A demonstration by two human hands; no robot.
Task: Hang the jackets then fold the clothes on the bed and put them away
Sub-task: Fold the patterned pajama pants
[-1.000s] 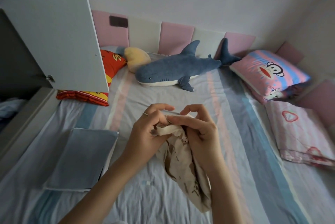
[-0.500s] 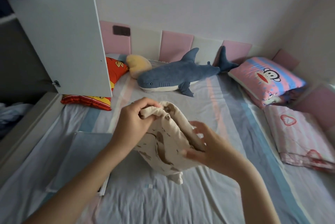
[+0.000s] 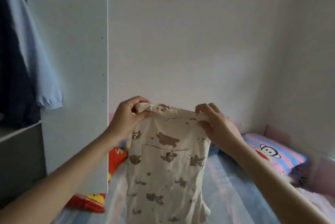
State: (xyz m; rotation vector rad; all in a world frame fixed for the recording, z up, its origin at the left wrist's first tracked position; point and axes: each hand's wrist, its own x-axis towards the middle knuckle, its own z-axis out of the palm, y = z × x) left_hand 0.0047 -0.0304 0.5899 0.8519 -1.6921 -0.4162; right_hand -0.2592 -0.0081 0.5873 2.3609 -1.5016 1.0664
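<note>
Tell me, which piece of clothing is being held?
The cream garment with brown prints: left hand and right hand pinch its upper edge. The blue jacket hangs at left, untouched.

Two forearms [image 3: 78,167], apparently bare

The white wardrobe door [image 3: 76,60] stands like a wall on the left of the frame, the cream cloth [image 3: 166,169] hangs down the middle, and there is open room in the upper right, above the monkey pillow [image 3: 272,153].
</note>
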